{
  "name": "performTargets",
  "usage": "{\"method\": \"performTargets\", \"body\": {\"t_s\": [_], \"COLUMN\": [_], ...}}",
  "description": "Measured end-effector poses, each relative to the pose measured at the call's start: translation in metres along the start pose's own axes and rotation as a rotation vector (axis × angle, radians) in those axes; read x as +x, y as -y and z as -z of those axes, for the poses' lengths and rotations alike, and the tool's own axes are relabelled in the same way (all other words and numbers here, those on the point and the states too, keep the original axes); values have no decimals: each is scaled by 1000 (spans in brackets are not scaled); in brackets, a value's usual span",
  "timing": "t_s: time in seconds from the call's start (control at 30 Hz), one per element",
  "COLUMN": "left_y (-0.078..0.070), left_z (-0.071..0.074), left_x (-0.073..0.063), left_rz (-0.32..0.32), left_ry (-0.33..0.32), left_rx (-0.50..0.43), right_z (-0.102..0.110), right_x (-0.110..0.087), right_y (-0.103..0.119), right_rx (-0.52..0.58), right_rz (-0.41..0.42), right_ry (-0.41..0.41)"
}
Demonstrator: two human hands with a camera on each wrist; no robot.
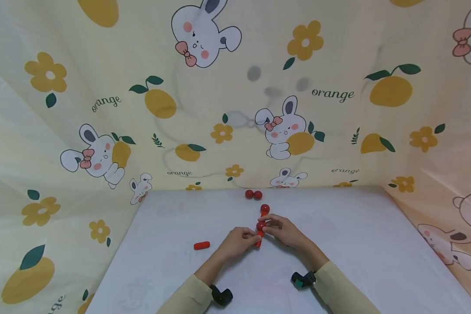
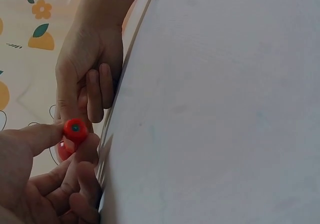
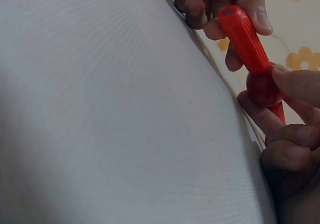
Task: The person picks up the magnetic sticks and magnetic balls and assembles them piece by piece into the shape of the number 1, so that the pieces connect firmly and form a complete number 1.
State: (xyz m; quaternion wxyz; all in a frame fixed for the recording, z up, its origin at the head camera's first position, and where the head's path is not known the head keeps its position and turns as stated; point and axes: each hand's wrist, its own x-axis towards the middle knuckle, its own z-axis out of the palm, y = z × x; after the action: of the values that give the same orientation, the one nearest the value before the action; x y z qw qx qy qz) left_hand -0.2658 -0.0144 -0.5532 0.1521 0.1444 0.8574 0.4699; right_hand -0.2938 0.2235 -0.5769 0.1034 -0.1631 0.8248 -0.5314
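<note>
Left hand (image 1: 238, 241) pinches the ribbed red rod (image 3: 248, 41); long axis points away from person, far end meeting the red ball (image 3: 262, 90), pinched by right hand (image 1: 285, 231).

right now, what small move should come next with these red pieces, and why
I'd probably have the left hand press its red rod firmly into the ball that the right hand holds: the rod's end meets that ball, both pieces are gripped, and the views don't show whether the rod is fully seated.
</note>
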Motion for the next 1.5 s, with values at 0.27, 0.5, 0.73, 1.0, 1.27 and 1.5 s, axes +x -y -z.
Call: {"method": "performTargets", "body": {"t_s": [0.27, 0.5, 0.73, 1.0, 1.27, 1.5], "left_y": [1, 3, 5, 8, 8, 7], "left_z": [0, -1, -1, 0, 1, 9], "left_x": [1, 2, 4, 4, 5, 9], "left_rz": [7, 10, 17, 15, 26, 52], "left_ry": [6, -5, -20, -13, -3, -31], "left_rx": [-6, -12, -26, -37, -33, -44], "right_z": [0, 0, -1, -1, 0, -1], "right_x": [0, 1, 1, 1, 0, 2], "right_y": [-1, -1, 1, 6, 7, 3], "right_rx": [-13, -9, 4, 21, 2, 7], "right_rz": [-2, -3, -33, -67, -67, -72], "right_ry": [-6, -6, -15, 11, -11, -17]}}
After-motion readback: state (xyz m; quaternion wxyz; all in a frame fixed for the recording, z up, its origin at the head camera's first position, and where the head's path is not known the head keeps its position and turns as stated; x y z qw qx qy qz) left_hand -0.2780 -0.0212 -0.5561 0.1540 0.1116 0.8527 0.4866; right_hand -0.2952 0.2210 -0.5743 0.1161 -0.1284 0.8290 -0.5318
